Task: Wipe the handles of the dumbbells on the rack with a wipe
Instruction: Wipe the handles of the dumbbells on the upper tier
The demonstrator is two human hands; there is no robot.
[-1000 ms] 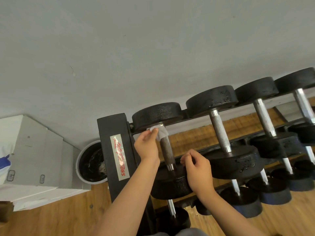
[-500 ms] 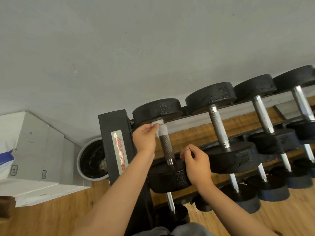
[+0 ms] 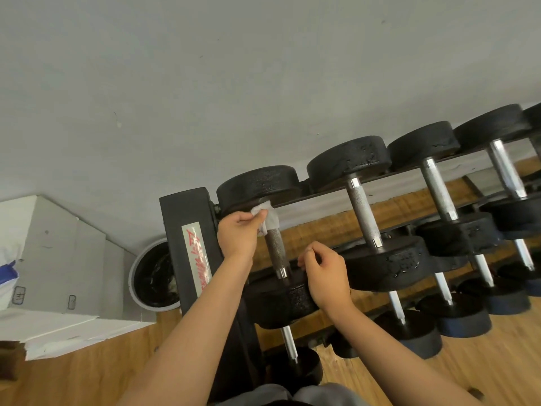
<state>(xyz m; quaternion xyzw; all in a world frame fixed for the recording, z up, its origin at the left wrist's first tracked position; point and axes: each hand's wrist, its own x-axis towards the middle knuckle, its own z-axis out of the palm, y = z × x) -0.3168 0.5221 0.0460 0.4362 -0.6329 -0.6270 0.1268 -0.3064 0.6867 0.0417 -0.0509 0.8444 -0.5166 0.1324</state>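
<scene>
The wipe (image 3: 268, 215) is bunched round the far end of the handle (image 3: 276, 251) of the first dumbbell (image 3: 259, 184), the one at the left end of the rack's (image 3: 183, 218) top row, hard against its far head. The left hand (image 3: 237, 234) grasps the wipe, with fingers and thumb curled over it and the handle. Compared with half a second ago, the wipe sits a touch closer to the far head and more of it bunches above the fingers; otherwise it has kept to that end of the handle, and the knurled steel below is bare.

The right hand (image 3: 325, 277) is over the near head of the same dumbbell, at the rack's front rail. It is loosely curled, thumb and forefinger close together, with nothing seen in it. It has hardly shifted since the earlier frames.

More dumbbells (image 3: 349, 162) lie along the top row to the right, and others on the rows below. Left of the rack's end post stands a round bin (image 3: 152, 276) with a black liner, and further left white boxes (image 3: 58, 253). A grey wall (image 3: 234, 83) is behind the rack and a wooden floor (image 3: 87, 367) under it.
</scene>
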